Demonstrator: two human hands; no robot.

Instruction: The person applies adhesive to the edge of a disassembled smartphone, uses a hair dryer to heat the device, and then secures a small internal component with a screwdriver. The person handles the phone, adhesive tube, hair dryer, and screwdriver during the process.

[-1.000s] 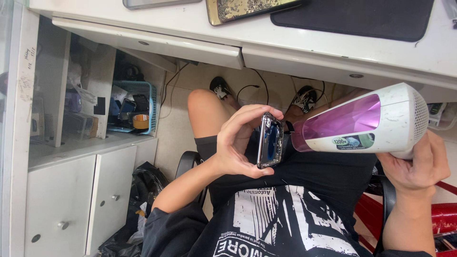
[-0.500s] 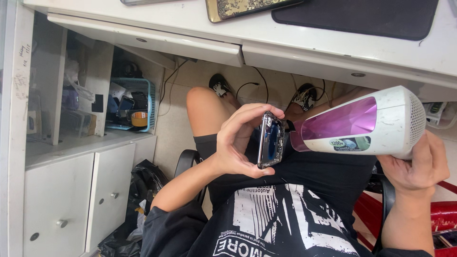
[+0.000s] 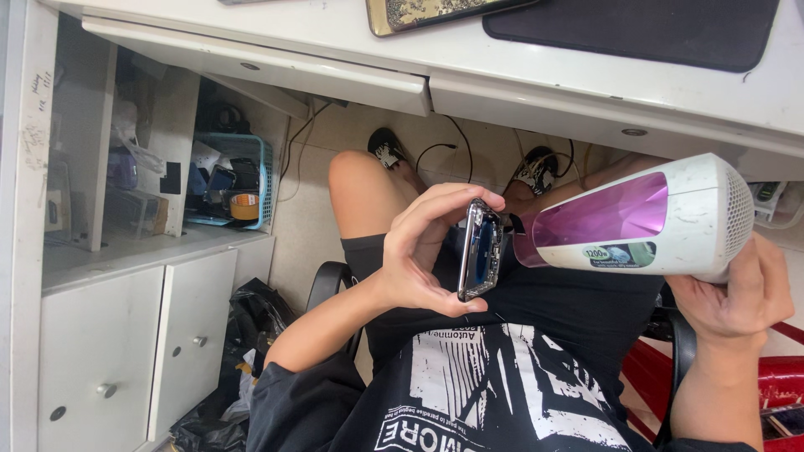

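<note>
Gripping a phone (image 3: 480, 249) by its edges, the left hand (image 3: 425, 251) holds it upright over the lap, fingertips curled on the top rim and thumb under the lower end. Far left, a teal basket (image 3: 251, 180) of odds and ends sits on a shelf above white cabinet doors (image 3: 126, 335), and a black bag (image 3: 239, 368) lies on the floor. Just beside the phone is the nozzle of a white and purple hair dryer (image 3: 636, 222), aimed at it. At far right, the right hand (image 3: 737, 293) is closed round the dryer's handle. Above runs the white tabletop (image 3: 419, 42), with a black mat (image 3: 636, 29).
</note>
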